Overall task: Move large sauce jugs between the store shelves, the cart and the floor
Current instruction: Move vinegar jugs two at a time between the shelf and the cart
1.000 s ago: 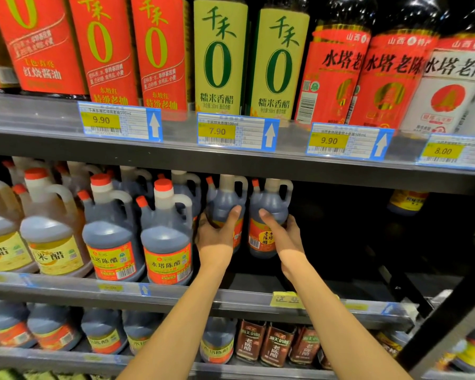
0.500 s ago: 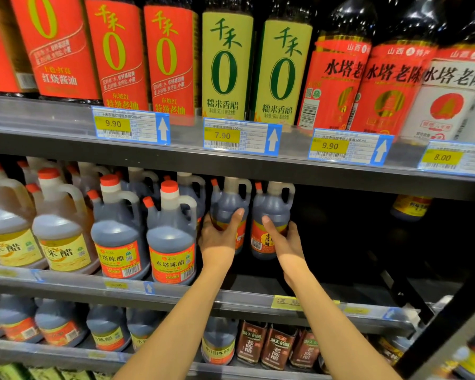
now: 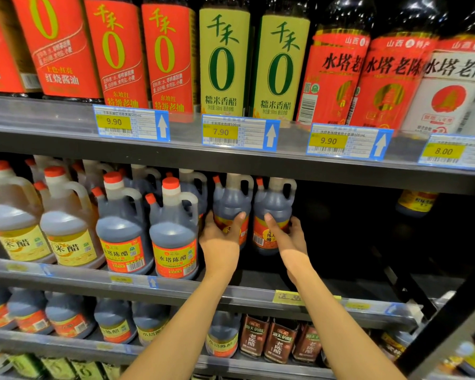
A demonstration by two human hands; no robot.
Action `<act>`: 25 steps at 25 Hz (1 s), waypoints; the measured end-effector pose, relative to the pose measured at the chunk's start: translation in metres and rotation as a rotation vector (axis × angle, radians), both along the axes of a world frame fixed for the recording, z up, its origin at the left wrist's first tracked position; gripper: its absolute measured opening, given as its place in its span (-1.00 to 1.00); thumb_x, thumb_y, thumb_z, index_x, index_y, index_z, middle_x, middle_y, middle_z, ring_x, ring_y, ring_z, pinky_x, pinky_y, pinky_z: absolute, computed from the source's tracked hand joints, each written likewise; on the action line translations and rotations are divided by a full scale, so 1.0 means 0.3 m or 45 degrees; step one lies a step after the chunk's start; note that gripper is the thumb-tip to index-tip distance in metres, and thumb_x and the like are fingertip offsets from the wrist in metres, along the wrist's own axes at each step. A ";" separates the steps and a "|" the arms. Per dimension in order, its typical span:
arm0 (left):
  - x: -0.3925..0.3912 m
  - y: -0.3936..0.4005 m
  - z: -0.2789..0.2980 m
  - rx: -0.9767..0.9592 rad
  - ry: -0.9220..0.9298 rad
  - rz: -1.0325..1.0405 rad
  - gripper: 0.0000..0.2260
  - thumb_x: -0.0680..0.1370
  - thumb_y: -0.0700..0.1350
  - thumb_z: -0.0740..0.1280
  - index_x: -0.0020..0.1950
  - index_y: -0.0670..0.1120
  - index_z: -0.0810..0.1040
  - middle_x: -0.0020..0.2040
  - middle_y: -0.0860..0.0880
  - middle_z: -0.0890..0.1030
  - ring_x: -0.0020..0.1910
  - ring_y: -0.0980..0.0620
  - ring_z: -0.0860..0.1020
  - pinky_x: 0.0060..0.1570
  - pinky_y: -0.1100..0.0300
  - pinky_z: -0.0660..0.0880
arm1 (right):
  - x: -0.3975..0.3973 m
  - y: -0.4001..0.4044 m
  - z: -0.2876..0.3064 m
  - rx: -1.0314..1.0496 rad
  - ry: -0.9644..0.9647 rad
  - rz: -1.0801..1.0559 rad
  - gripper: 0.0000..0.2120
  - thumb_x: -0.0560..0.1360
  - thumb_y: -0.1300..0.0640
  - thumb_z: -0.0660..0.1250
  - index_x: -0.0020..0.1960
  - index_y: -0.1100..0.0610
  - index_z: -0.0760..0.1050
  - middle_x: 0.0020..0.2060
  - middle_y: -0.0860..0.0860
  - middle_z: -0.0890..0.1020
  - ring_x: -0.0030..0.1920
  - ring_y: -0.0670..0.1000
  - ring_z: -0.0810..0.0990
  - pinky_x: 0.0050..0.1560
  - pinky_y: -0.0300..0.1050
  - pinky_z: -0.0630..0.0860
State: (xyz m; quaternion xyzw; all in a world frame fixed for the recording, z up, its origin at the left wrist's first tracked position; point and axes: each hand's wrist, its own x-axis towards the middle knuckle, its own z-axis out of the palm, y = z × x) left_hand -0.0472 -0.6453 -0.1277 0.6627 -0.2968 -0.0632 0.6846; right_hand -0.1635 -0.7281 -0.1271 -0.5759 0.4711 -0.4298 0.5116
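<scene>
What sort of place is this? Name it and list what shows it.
Most likely a supermarket's vinegar and soy sauce aisle. Metal shelves carry yellow price tags such as 7.90, with rows of identical labelled bottles above and handled dark vinegar jugs below.

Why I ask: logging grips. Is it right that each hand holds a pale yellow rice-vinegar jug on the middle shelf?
Not quite. In the head view the left hand and right hand each hold a dark vinegar jug, on the middle shelf.

Dark open shelf space [image 3: 348,229] lies right of the two rear jugs [image 3: 274,204]. Front jugs [image 3: 173,237] crowd the left, and the upper shelf [image 3: 231,163] hangs just above their caps.
</scene>
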 end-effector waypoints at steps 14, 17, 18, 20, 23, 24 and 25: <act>-0.011 0.008 0.015 0.058 -0.163 0.106 -0.55 0.51 0.05 0.50 0.22 -0.25 0.56 0.16 -0.22 0.66 0.20 -0.19 0.60 0.14 0.23 0.38 | -0.012 0.020 0.015 0.000 -0.023 -0.016 -0.39 0.50 -0.23 0.42 0.45 -0.04 0.36 0.30 0.05 0.57 0.31 0.14 0.55 0.27 0.07 0.52; -0.001 0.004 0.008 0.078 -0.185 0.094 -0.51 0.51 0.11 0.48 0.23 -0.25 0.55 0.19 -0.23 0.65 0.23 -0.22 0.59 0.26 0.07 0.43 | -0.012 0.019 0.013 -0.005 -0.011 -0.019 -0.38 0.50 -0.24 0.42 0.46 -0.03 0.36 0.31 0.06 0.57 0.32 0.16 0.55 0.29 0.11 0.52; 0.001 0.003 0.001 0.081 -0.186 0.097 -0.51 0.51 0.12 0.47 0.23 -0.24 0.55 0.19 -0.22 0.65 0.24 -0.22 0.58 0.28 0.04 0.43 | -0.010 0.019 0.012 -0.009 -0.003 -0.023 -0.38 0.49 -0.24 0.42 0.45 -0.03 0.36 0.31 0.06 0.58 0.31 0.16 0.55 0.29 0.12 0.53; 0.003 -0.001 -0.006 0.103 -0.187 0.107 -0.51 0.53 0.11 0.46 0.24 -0.25 0.55 0.21 -0.22 0.64 0.26 -0.22 0.57 0.30 0.05 0.41 | -0.009 0.017 0.010 -0.017 0.011 -0.040 -0.38 0.48 -0.25 0.43 0.44 -0.04 0.36 0.30 0.06 0.58 0.31 0.15 0.56 0.28 0.12 0.53; -0.001 -0.005 -0.006 0.124 -0.197 0.118 -0.50 0.55 0.11 0.44 0.27 -0.26 0.53 0.25 -0.23 0.62 0.29 -0.22 0.54 0.33 0.08 0.36 | -0.008 0.018 0.012 -0.021 0.002 -0.045 -0.36 0.47 -0.25 0.44 0.44 -0.02 0.37 0.30 0.06 0.59 0.30 0.15 0.57 0.28 0.13 0.54; -0.001 -0.005 -0.003 0.121 -0.197 0.117 -0.51 0.55 0.10 0.44 0.28 -0.26 0.52 0.26 -0.23 0.61 0.29 -0.22 0.54 0.32 0.12 0.35 | -0.008 0.018 0.012 -0.020 0.001 -0.043 -0.36 0.47 -0.25 0.44 0.44 -0.02 0.37 0.30 0.05 0.59 0.30 0.15 0.57 0.28 0.13 0.54; 0.000 -0.006 -0.002 0.126 -0.187 0.117 -0.51 0.56 0.10 0.43 0.28 -0.26 0.52 0.26 -0.23 0.61 0.30 -0.22 0.54 0.31 0.15 0.34 | -0.008 0.017 0.011 -0.018 0.002 -0.041 -0.37 0.48 -0.25 0.44 0.44 -0.02 0.37 0.29 0.05 0.59 0.29 0.15 0.57 0.28 0.12 0.54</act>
